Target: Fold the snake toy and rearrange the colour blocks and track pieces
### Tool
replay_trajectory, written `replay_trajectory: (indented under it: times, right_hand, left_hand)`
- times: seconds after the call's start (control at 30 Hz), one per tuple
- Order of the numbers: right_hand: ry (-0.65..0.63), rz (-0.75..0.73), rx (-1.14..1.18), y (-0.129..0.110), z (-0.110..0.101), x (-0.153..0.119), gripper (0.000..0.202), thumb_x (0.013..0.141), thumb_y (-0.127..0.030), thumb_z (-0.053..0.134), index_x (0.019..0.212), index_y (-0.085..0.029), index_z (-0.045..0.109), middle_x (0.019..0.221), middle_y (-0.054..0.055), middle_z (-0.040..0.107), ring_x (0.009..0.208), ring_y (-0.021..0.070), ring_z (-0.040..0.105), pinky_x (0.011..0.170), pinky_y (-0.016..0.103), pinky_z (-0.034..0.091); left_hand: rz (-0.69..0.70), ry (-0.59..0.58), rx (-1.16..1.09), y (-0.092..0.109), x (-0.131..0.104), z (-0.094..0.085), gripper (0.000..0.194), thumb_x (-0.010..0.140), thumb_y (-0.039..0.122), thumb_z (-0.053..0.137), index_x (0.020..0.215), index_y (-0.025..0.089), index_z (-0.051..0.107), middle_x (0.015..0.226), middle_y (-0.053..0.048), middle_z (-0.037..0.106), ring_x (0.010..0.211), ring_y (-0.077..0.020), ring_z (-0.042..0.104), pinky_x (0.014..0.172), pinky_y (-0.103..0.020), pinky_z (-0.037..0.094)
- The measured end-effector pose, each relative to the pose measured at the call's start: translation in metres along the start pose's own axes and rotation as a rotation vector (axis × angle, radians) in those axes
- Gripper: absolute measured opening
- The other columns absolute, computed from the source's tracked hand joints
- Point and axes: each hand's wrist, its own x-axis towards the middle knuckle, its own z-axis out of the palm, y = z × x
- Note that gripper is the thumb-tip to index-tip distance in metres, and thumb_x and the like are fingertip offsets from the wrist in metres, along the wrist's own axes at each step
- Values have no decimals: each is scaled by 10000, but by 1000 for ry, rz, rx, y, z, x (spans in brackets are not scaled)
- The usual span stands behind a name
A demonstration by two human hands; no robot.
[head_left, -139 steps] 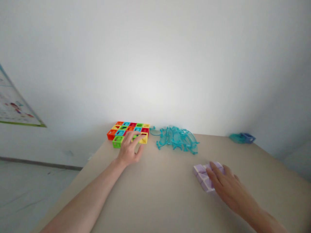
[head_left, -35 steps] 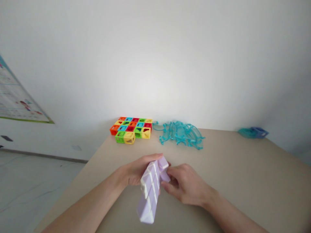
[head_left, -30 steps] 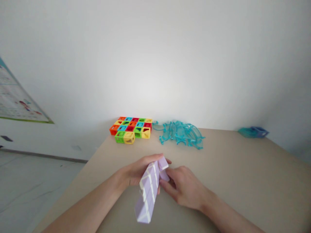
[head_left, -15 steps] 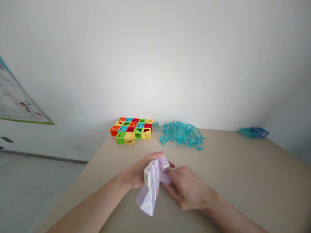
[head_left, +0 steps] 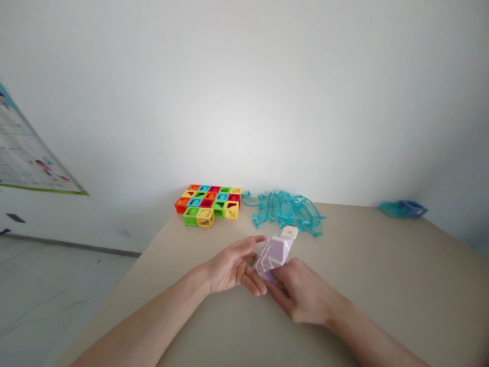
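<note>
A purple and white segmented block puzzle [head_left: 274,253] is held above the table, tilted with its white end up and toward the back right. My right hand [head_left: 301,293] pinches its lower part between thumb and fingers. Beside its left side is my left hand [head_left: 237,267], palm turned to the puzzle, thumb stretched out and fingers loosely curved. Its fingertips are close to the puzzle's lower left end, and whether they touch it is hard to tell.
Colourful open cubes [head_left: 208,203] lie together at the table's [head_left: 367,265] back left. Tangled clear teal pieces [head_left: 286,209] lie beside them near the wall. A blue cube and teal piece [head_left: 412,209] sit at the far right. A poster [head_left: 34,153] hangs at left.
The puzzle has swung round from pointing down toward me to pointing up and to the back right. My left hand has loosened from it and opened; my right hand keeps its hold.
</note>
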Motion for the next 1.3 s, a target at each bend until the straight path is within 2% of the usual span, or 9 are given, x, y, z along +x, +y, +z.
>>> replay_trajectory:
  times: [0.13,0.3,0.4,0.5,0.63,0.77,0.87,1.03,1.3]
  right_hand:
    - [-46,-30,115,-2,4,1,178,892,-222,444,828,-171,603,645,16,592,517,114,484,527,233,324]
    - [-77,-83,220,-11,3,-3,115,865,-229,474,804,-178,557,568,-36,463,476,95,373,487,234,266]
    - [-89,-40,348,-10,2,-3,216,904,-305,448,761,-171,539,532,-57,376,455,84,328,467,231,246]
    - [-8,1,513,-6,7,-1,355,937,-433,404,745,-163,532,581,-33,452,503,90,387,488,224,283]
    - [93,138,714,-2,18,2,398,903,-531,471,848,-150,571,618,-24,496,529,97,445,487,214,316]
    - [53,108,1098,1,24,0,475,869,-592,481,748,-138,550,612,-3,518,471,88,474,457,210,333]
    - [-22,31,1267,3,26,-1,506,834,-616,510,709,-128,555,589,5,513,439,88,477,431,208,316]
    - [-62,76,1148,1,30,0,531,814,-655,531,757,-128,571,616,0,511,490,81,468,466,200,358]
    - [38,166,1157,3,35,5,490,798,-610,588,687,-134,572,575,-15,508,432,63,448,419,189,330]
  left_hand:
    - [76,123,464,-4,-2,8,816,715,380,765,1405,362,331,1237,-127,565,483,-108,652,385,-176,459]
    - [141,234,720,-4,0,0,657,692,462,754,1254,211,527,1118,-113,617,448,-41,549,372,-150,402]
    - [157,253,687,-2,2,-2,521,731,532,687,1062,146,573,904,-63,638,402,-49,531,351,-157,383]
    - [197,330,625,-2,3,-2,470,733,560,668,929,157,525,694,11,603,311,-54,476,285,-156,310]
    - [257,423,552,-2,5,-4,486,708,582,680,893,167,511,617,32,607,268,-60,445,262,-163,263]
    - [303,445,464,2,4,-9,461,710,572,686,652,131,565,452,45,493,292,-38,362,304,-176,211]
    - [321,375,193,1,5,-6,423,671,506,748,653,100,627,536,-16,589,453,-89,510,447,-194,371]
    - [197,125,-11,-7,6,5,408,594,333,833,873,75,684,803,-114,696,640,-168,625,616,-276,489]
    - [224,185,27,-3,4,5,380,611,279,841,880,72,670,845,-127,695,728,-199,663,681,-314,530]
